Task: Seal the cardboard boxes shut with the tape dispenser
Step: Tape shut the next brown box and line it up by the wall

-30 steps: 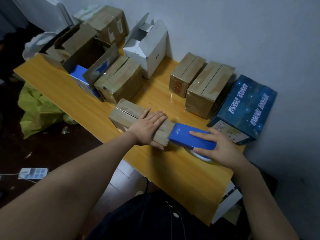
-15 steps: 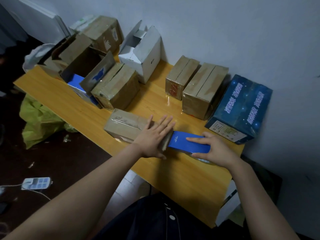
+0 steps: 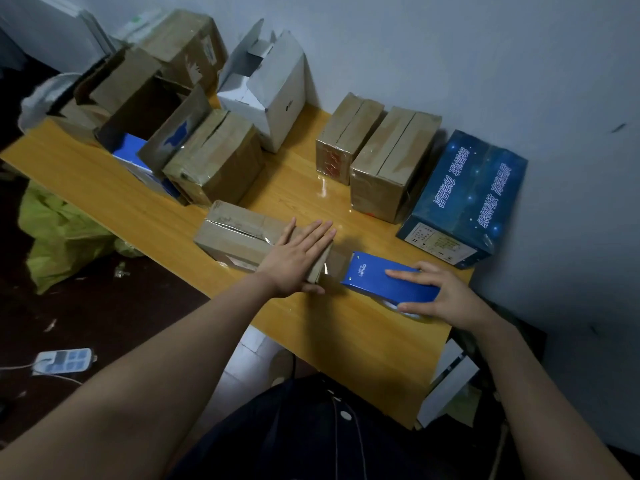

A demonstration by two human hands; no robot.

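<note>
A flat cardboard box point(image 3: 235, 233) lies near the front edge of the wooden table point(image 3: 346, 334). My left hand point(image 3: 298, 258) presses flat on its right end with straight fingers. Just to the right, my right hand point(image 3: 446, 296) grips the blue tape dispenser point(image 3: 388, 280), which sits a short gap away from the box's end. A strip of clear tape seems to stretch across that gap from the box to the dispenser.
Behind stand two taped brown boxes point(image 3: 377, 157), a dark blue printed box point(image 3: 467, 199), a white open box point(image 3: 270, 88), another brown box point(image 3: 218, 161) and open cartons point(image 3: 138, 98) at the back left. A green bag point(image 3: 59, 233) and a power strip point(image 3: 64, 360) lie on the floor.
The dispenser has pulled away to the right from the box's end, opening a gap. My left hand has spread flat on the box.
</note>
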